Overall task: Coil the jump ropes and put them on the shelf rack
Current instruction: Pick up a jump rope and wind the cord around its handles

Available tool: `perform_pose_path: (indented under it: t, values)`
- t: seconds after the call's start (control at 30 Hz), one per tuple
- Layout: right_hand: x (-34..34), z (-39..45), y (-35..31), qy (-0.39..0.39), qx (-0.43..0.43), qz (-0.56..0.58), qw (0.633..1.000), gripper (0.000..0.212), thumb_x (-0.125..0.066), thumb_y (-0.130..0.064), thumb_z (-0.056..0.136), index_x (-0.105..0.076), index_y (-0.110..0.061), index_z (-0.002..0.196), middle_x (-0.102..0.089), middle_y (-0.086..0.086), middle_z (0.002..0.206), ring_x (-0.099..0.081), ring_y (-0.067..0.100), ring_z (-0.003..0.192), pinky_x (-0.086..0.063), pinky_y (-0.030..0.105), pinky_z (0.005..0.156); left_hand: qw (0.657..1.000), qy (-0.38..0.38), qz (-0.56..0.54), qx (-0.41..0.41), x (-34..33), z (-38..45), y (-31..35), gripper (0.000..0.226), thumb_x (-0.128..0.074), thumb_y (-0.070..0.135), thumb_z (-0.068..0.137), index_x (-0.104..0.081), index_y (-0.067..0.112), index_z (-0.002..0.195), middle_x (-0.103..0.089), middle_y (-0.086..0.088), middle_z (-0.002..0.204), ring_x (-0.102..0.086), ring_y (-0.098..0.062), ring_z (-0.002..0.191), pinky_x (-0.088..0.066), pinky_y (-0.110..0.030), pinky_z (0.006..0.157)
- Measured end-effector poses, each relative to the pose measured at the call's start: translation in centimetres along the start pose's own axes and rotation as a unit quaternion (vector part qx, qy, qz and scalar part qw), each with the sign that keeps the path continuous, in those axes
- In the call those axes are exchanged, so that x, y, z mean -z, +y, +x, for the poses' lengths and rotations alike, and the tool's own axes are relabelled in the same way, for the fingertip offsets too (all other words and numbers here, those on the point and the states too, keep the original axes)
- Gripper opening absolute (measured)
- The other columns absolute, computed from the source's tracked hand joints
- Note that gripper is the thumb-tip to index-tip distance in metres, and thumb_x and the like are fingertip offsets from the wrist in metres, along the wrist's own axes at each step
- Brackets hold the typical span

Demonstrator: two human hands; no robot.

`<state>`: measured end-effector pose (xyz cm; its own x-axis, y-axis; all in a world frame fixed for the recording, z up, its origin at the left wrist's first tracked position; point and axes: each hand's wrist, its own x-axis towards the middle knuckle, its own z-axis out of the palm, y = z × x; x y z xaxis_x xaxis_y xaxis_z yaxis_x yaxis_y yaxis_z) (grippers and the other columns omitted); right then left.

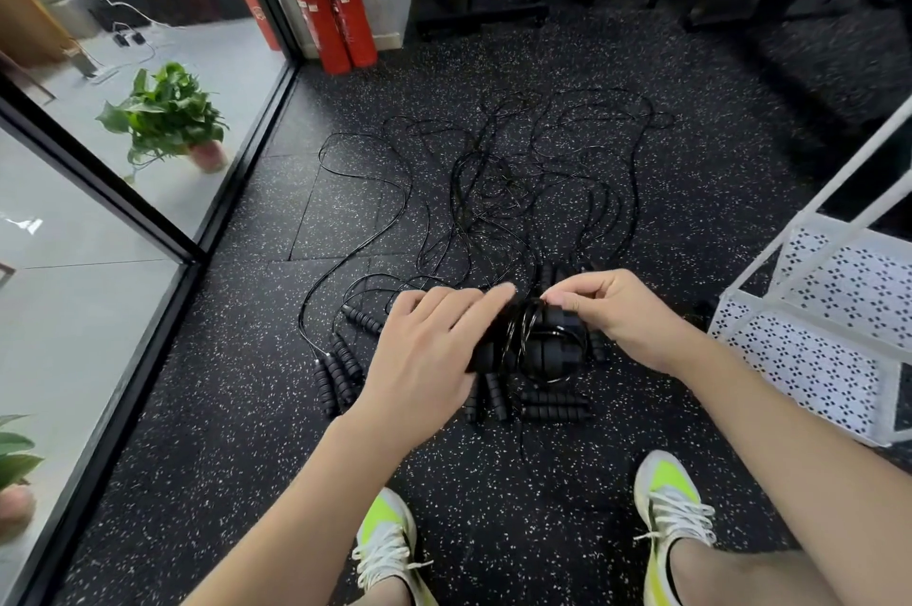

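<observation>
One rope nearly coiled in hand, the rest loose on the floor

The left hand (434, 349) grips a bundled jump rope (530, 344), its fingers (486, 304) laid fairly straight over the black handles, while the right hand (617, 317) pinches a turn of thin cord between thumb and forefinger, apparently winding the last loops; this bundle is held above the floor (222, 408), just left of the white shelf rack (819, 309). By my judgement the task is early: the rack shelves in view carry no ropes. Farther from the rack, the loose ropes (518, 181) sprawl in a tangle, and their ribbed foam handles (340, 371) lie beneath and left of the hands. The cord is thin, glossy and black and looks springy, likely to unwind unless tucked.
</observation>
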<state>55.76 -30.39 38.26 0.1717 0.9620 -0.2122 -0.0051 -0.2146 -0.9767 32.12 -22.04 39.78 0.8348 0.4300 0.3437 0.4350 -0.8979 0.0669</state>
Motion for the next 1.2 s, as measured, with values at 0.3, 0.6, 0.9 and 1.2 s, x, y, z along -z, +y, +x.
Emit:
perform_pose_path:
  t: [0.3,0.6,0.9,1.2]
  values:
    - [-9.3,-2.6,1.4,-0.111,-0.094,-0.164,0.976,0.022,-0.04,-0.045,0.106,-0.052,-0.031,0.119,-0.073,-0.004,0.089,-0.069,0.007,0.077,-0.057,0.035,0.087,0.975,0.093,-0.037,0.197,-0.4,2.2,0.1,0.043,-0.076,0.006,0.071,-0.053,0.021,0.104,-0.066,0.005,0.086,-0.063,-0.025,0.081,-0.038,-0.034,0.077]
    - [-11.0,-4.5,-2.6,-0.081,-0.028,-0.314,0.946,0.02,-0.044,-0.041,0.103,-0.05,-0.022,0.101,-0.065,-0.001,0.086,-0.057,0.011,0.067,-0.046,0.033,0.063,0.983,0.023,0.003,0.181,-3.2,1.5,-2.3,0.044,-0.075,-0.001,0.069,-0.06,0.013,0.108,-0.068,-0.003,0.102,-0.062,-0.033,0.092,-0.04,-0.039,0.077]
    - [-8.1,-4.0,-4.0,0.044,0.071,-0.41,0.908,0.026,-0.044,-0.036,0.103,-0.058,-0.022,0.087,-0.05,-0.007,0.059,-0.051,0.017,0.057,-0.047,0.038,0.06,0.976,0.016,-0.039,0.213,-2.5,1.5,-2.4,0.043,-0.08,0.005,0.072,-0.061,0.017,0.109,-0.068,0.0,0.092,-0.061,-0.032,0.084,-0.039,-0.037,0.069]
    - [-9.5,-4.5,-3.7,-0.002,0.072,-0.37,0.926,0.052,-0.041,-0.047,0.105,-0.05,-0.013,0.067,-0.057,0.003,0.059,-0.051,0.02,0.054,-0.047,0.04,0.062,0.968,0.002,-0.038,0.246,-2.4,1.6,-2.0,0.032,-0.074,0.015,0.081,-0.053,0.019,0.105,-0.063,0.001,0.086,-0.059,-0.032,0.078,-0.034,-0.036,0.066]
